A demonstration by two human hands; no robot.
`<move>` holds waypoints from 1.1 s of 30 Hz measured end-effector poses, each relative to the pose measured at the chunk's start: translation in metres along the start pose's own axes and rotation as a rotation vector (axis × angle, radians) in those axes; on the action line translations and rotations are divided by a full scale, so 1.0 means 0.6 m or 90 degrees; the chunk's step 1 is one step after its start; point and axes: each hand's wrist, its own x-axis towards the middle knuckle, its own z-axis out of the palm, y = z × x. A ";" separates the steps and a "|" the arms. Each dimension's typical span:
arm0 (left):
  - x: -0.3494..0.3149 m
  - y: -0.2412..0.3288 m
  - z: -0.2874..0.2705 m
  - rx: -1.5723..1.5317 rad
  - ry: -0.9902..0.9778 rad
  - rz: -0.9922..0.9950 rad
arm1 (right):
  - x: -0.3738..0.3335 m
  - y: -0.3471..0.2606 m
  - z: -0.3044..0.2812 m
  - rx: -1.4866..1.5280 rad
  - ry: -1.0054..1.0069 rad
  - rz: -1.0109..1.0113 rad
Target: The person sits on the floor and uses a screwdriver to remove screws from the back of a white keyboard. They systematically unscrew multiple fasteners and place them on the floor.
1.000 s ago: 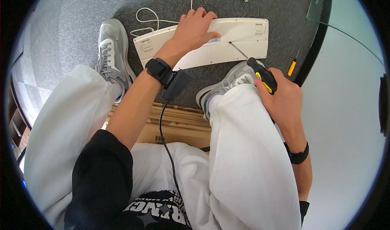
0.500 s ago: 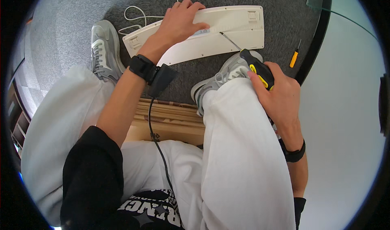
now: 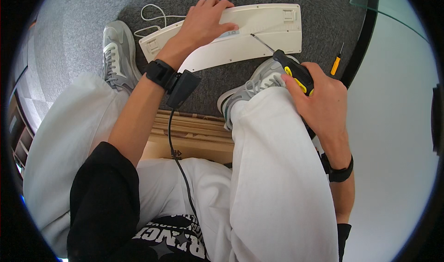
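Note:
A white curved keyboard lies with its underside up on the grey carpet, small screws dotted along its edges. My left hand grips it, fingers over the far edge and thumb on the underside, partly covering a small label. In my right hand is a black-and-yellow screwdriver, its handle wrapped by the fingers. The thin shaft points to the upper left, its tip at a screw spot near the keyboard's middle. Whether the tip sits in a screw head is too small to tell.
A small orange-handled screwdriver lies on the carpet to the right. The keyboard's white cable loops at the far left. Cardboard lies between my legs, my shoes flank the keyboard, and a white panel stands at the right.
My right hand and the screwdriver handle have shifted slightly to the right and away from me. The keyboard and my left hand have moved a little away too; both grips are kept.

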 end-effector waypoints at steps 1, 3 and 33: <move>0.000 0.000 0.000 0.000 -0.001 -0.001 | 0.000 -0.001 0.000 0.000 0.000 0.001; 0.000 0.000 0.000 -0.006 0.003 0.002 | 0.001 -0.002 0.001 0.008 -0.007 0.017; -0.003 0.001 0.001 0.007 0.028 0.016 | 0.065 -0.069 -0.021 -0.189 -0.015 0.015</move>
